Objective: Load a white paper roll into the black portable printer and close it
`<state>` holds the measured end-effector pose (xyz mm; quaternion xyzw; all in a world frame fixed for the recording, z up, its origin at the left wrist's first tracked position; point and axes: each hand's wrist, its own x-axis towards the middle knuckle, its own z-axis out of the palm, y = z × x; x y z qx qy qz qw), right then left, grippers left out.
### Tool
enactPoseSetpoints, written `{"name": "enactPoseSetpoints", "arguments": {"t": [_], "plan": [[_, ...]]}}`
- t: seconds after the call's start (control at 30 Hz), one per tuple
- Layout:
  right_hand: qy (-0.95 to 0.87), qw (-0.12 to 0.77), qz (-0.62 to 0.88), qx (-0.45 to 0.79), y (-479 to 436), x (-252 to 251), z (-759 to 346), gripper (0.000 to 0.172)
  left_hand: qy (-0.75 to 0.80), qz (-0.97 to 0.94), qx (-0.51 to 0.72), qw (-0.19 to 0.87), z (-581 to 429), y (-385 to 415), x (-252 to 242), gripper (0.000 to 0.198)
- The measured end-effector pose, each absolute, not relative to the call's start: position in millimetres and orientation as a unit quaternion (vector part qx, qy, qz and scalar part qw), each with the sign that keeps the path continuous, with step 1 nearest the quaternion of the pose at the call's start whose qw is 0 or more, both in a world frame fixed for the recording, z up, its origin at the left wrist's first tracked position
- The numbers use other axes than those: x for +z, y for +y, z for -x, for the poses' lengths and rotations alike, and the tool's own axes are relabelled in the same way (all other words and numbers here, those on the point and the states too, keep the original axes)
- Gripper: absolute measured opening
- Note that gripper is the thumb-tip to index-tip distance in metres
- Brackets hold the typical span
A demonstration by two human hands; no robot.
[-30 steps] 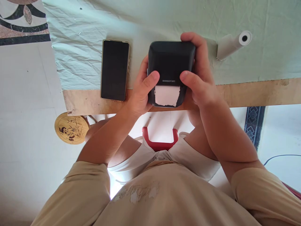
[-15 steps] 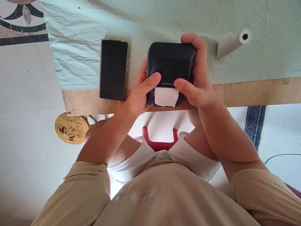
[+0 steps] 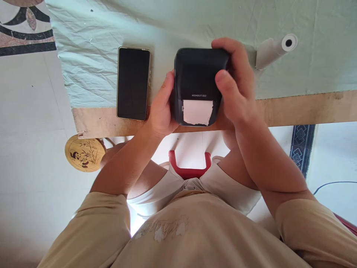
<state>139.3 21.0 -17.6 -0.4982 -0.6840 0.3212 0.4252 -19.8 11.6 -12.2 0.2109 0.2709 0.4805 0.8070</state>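
Between my hands is a black label printer (image 3: 199, 74) marked NIIMBOT, held over the table's near edge. A torn-edged strip of white paper (image 3: 198, 112) sticks out of its front slot. My left hand (image 3: 164, 108) grips the printer's left side, thumb along that side and the other fingers hidden beneath. On the right side, my right hand (image 3: 238, 82) holds it, with the thumb on the top near the right edge and the index finger bent round the far right corner. The printer's lid appears closed.
Left of the printer lies a smartphone (image 3: 133, 83) with a dark screen. A white paper roll (image 3: 275, 52) rests on the green cloth (image 3: 301, 80) at the right. Below the wooden table edge (image 3: 292, 108) are a round wooden stool (image 3: 85, 153) and a red plastic frame (image 3: 189, 173).
Both thumbs have come off the printer's front top: the left has moved to the left side, the right up to the right edge. The printer has shifted slightly.
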Motion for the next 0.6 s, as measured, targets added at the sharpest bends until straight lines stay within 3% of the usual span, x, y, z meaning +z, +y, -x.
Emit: {"name": "enactPoseSetpoints", "arguments": {"t": [0.1,0.27,0.6], "plan": [[-0.665,0.488,0.467,0.317,22.7,-15.3,-137.3,0.038,0.305,-0.201,0.487,0.794,21.0,12.4,-18.8,0.039],[-0.699,0.459,0.432,0.338,21.6,-17.1,-135.4,0.044,0.366,-0.200,0.473,0.776,19.1,11.8,-20.6,0.041],[-0.721,0.459,0.379,0.355,23.1,-15.3,-135.3,0.059,0.337,-0.215,0.496,0.771,24.5,9.7,-23.8,0.032]]}}
